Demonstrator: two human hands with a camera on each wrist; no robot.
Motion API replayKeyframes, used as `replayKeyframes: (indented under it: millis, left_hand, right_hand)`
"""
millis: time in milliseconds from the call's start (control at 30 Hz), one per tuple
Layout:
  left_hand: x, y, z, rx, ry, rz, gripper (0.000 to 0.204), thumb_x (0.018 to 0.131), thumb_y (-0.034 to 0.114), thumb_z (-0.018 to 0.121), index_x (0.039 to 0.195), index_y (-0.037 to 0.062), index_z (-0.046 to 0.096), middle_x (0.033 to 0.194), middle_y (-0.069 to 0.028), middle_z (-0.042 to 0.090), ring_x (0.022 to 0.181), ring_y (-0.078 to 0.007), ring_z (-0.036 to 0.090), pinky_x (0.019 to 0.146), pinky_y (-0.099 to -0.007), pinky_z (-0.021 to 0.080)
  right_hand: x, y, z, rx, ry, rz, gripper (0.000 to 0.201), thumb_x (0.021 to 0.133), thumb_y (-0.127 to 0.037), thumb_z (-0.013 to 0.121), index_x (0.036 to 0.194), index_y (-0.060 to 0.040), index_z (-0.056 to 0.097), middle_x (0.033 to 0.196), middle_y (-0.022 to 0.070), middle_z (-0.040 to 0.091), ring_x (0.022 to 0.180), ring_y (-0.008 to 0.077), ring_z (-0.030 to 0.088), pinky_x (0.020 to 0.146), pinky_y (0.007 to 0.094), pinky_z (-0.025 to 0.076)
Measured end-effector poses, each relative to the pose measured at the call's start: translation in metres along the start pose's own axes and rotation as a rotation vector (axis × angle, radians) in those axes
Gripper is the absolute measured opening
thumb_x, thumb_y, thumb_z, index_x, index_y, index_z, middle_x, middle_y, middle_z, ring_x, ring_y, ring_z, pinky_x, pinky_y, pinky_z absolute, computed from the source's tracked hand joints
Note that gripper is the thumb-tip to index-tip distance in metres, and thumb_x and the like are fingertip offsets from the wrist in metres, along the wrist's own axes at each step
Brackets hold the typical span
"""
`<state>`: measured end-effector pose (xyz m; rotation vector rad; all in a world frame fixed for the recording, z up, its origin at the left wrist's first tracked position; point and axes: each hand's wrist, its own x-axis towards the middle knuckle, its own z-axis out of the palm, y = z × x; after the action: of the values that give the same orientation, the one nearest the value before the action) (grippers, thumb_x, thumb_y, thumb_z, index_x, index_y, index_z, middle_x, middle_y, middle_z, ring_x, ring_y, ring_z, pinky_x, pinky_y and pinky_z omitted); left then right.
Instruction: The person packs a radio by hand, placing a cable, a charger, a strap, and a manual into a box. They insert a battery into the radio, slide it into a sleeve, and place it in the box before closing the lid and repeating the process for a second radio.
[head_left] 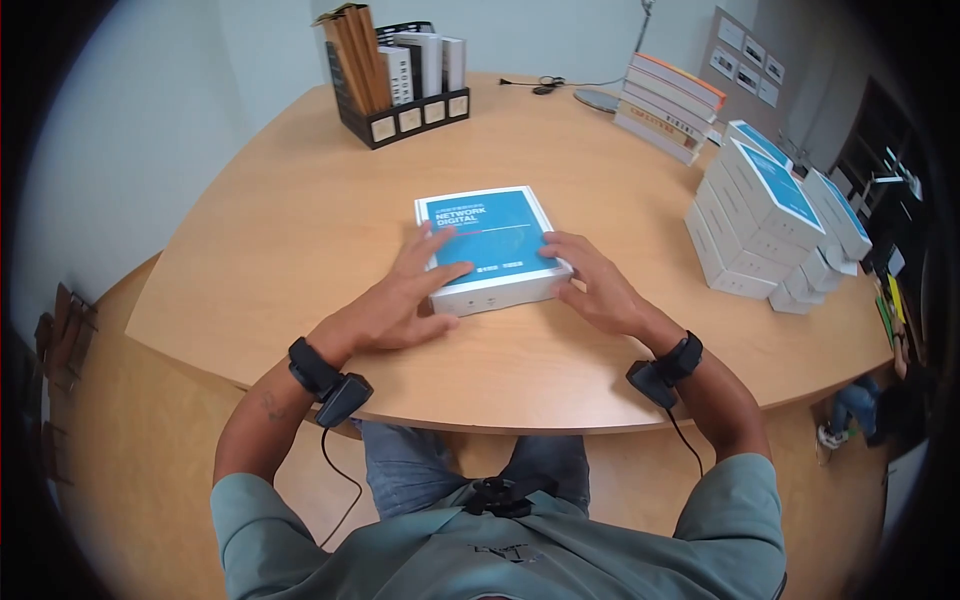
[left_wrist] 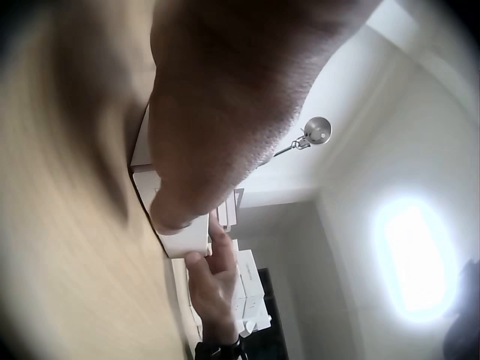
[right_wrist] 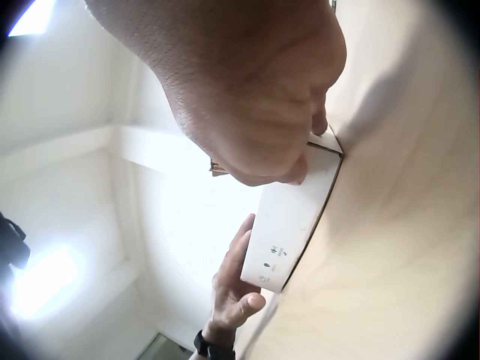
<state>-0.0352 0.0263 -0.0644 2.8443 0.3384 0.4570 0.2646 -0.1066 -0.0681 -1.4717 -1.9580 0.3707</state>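
Note:
A white box point(head_left: 495, 298) with a blue top printed "NETWORK DIGITAL" lies flat on the table in front of the person. The left hand point(head_left: 400, 292) rests over its left side, fingers spread on the blue top and thumb held apart near the front left corner. At the opposite side, the right hand point(head_left: 600, 285) grips the front right corner, with fingertips on the top edge and the thumb low at the corner. The right wrist view shows small printed marks on the box's front face point(right_wrist: 289, 225). Part of the box is hidden behind the left hand in the left wrist view.
On the right of the table point(head_left: 300, 220) stand stacked white-and-blue boxes point(head_left: 750, 220). Behind them is a pile of books point(head_left: 665, 110) beside a lamp base point(head_left: 597, 100). A black organizer point(head_left: 420, 127) with books and folders stands at the back left. A cable point(head_left: 545, 85) lies along the back.

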Motion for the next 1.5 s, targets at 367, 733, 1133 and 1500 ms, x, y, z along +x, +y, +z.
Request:
replayKeyframes:
  millis: [367,733,1133,1500]
  left_hand:
    - [0.121,0.030,0.065,-0.424,0.124,-0.018,0.059,0.082,0.025,0.079,0.135,0.0043,0.061,0.156,-0.0375,0.023,0.146,-0.0462,0.031,0.116,-0.0430,0.035]
    - [0.242,0.086,0.135,-0.393,0.211,0.080,0.057,0.084,0.028,0.075,0.133,0.0032,0.062,0.154,-0.0353,0.029,0.138,-0.0449,0.044,0.108,-0.0425,0.045]
    - [0.242,0.092,0.135,-0.296,0.264,0.022,0.057,0.086,0.029,0.075,0.133,0.0009,0.060,0.152,-0.0305,0.035,0.135,-0.0431,0.047,0.108,-0.0431,0.045]
    - [0.193,0.053,0.109,-0.322,0.288,0.074,0.061,0.092,0.025,0.070,0.142,-0.0025,0.048,0.142,-0.0250,0.048,0.127,-0.0333,0.055,0.099,-0.0356,0.051]
  right_hand:
    - [-0.078,0.025,-0.064,-0.143,0.209,0.316,0.034,0.092,-0.012,0.063,0.123,0.0017,0.061,0.141,0.0237,0.053,0.124,0.0381,0.056,0.096,0.0410,0.050]
    - [-0.147,0.064,-0.110,-0.558,0.597,0.477,0.030,0.090,-0.015,0.062,0.113,0.0041,0.064,0.111,0.0227,0.065,0.102,0.0399,0.063,0.088,0.0446,0.050]
    - [-0.134,0.083,-0.121,-0.521,0.563,0.673,0.019,0.090,-0.017,0.060,0.099,-0.0002,0.058,0.090,0.0243,0.067,0.087,0.0466,0.063,0.076,0.0544,0.049]
    - [-0.116,0.049,-0.084,-0.014,0.364,0.562,0.030,0.088,-0.027,0.066,0.081,0.0015,0.064,0.070,0.0126,0.064,0.068,0.0217,0.063,0.064,0.0398,0.050]
